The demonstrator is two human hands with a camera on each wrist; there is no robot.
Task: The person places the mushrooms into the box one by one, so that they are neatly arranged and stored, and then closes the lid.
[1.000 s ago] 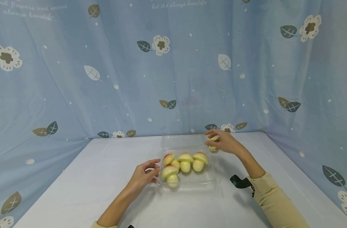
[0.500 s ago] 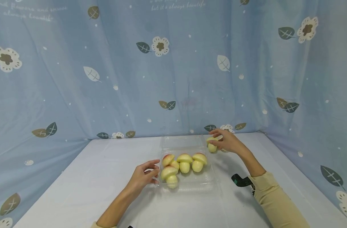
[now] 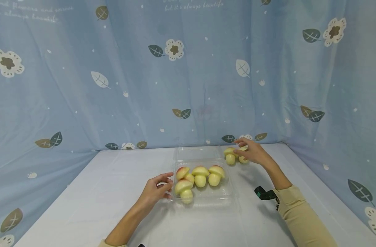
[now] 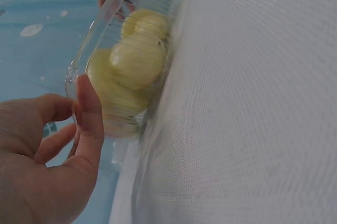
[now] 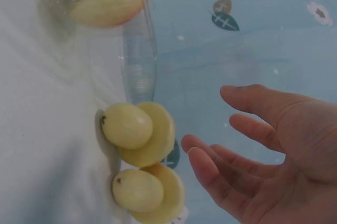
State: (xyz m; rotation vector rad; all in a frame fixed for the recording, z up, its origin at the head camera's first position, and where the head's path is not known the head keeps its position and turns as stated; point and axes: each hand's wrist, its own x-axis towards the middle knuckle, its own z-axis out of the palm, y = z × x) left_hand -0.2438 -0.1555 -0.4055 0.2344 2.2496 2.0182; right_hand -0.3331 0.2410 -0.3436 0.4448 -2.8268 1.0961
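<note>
A clear plastic clamshell box [image 3: 213, 192] lies with its lid [image 3: 198, 153] laid back behind it. Several pale yellow mushroom-shaped pieces [image 3: 200, 176] with reddish tints on their caps sit inside. My left hand [image 3: 158, 189] pinches the box's left rim between thumb and fingers, as the left wrist view shows. Right of the lid, two more mushroom-shaped pieces stand on the table: one on the left [image 3: 230, 158] and one on the right [image 5: 138, 190], partly covered by my hand in the head view. My right hand [image 3: 252, 151] hovers beside them, fingers spread, holding nothing.
A white cloth [image 3: 120, 178] covers the table. Blue patterned curtain [image 3: 132, 103] hangs close behind the box and along the sides. A black wrist camera mount [image 3: 263, 193] sticks out from the right sleeve [image 3: 302, 212].
My right hand has drawn away to the right from the left loose piece, over the other one. That left piece now shows uncovered. The left hand and the box have stayed put.
</note>
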